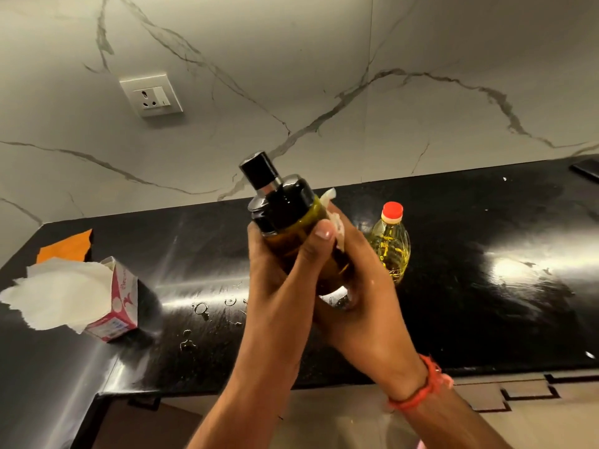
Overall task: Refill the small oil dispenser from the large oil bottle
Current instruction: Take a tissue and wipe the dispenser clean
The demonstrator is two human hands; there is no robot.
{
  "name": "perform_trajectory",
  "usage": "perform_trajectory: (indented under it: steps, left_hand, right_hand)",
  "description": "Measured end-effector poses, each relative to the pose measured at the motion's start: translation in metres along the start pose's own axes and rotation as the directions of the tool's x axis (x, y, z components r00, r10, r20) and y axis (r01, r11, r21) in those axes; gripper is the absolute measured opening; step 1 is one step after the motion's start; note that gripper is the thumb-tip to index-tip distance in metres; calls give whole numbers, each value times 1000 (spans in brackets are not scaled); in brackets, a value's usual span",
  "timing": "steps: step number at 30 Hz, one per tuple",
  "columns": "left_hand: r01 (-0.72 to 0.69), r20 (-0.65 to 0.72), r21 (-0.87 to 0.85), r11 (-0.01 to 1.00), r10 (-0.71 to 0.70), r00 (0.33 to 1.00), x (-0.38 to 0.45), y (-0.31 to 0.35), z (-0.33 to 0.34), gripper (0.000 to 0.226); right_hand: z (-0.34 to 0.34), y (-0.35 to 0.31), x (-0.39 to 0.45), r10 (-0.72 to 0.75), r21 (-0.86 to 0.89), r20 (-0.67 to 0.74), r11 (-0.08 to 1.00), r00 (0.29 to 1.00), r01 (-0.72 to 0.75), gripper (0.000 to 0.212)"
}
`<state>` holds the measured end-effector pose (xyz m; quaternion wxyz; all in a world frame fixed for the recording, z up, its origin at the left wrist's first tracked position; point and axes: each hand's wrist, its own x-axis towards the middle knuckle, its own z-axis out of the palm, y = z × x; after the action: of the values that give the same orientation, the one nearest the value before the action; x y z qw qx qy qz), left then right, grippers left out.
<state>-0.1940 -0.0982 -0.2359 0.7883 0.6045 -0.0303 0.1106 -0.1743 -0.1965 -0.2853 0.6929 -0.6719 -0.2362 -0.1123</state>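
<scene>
Small dark amber glass oil dispenser (285,228) with a black pump cap and chrome collar is held up above the glossy black stone desk (470,286), tilted with the cap leaning up-left. Oil is visible inside near the neck.

Left hand (278,270): grip is wrapped round the dispenser body, thumb across the front just under the cap.

Right hand (359,293): grip is curled round the dispenser's right side and base, with a scrap of white tissue (334,215) caught between fingers and glass. Red thread band (421,387) on the right wrist.

Large clear plastic oil bottle (390,244) with yellow oil and a red cap stands upright on the desk just behind the right hand, cap on.

Left side of the desk: pink-and-white tissue box (120,303) with white sheets spilling out, and an orange cloth (64,246) behind it by the wall. Small liquid droplets (201,311) sit on the desk between the box and the hands.

White wall socket (150,94) on the marble-patterned backsplash (356,59).
</scene>
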Motion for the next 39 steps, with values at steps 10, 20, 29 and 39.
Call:
perform_trajectory:
  steps: [10, 20, 29, 39]
  left_hand:
    - [38, 220, -42, 998, -28, 975, 22, 4, -23, 52]
    - [0, -74, 84, 996, 6, 997, 11, -8, -8, 45]
    - [44, -100, 57, 997, -39, 994, -12, -19, -13, 46]
    - [28, -121, 43, 999, -22, 992, -21, -25, -11, 39]
  right_hand:
    - [-5, -4, -3, 47, 217, 25, 975, 999, -51, 65]
    - [3, 9, -28, -1, -29, -185, 1000, 983, -4, 58]
    - [-23, 5, -52, 10, -129, -202, 991, 979, -36, 17]
    - [-14, -3, -43, 10, -53, -228, 998, 974, -23, 13]
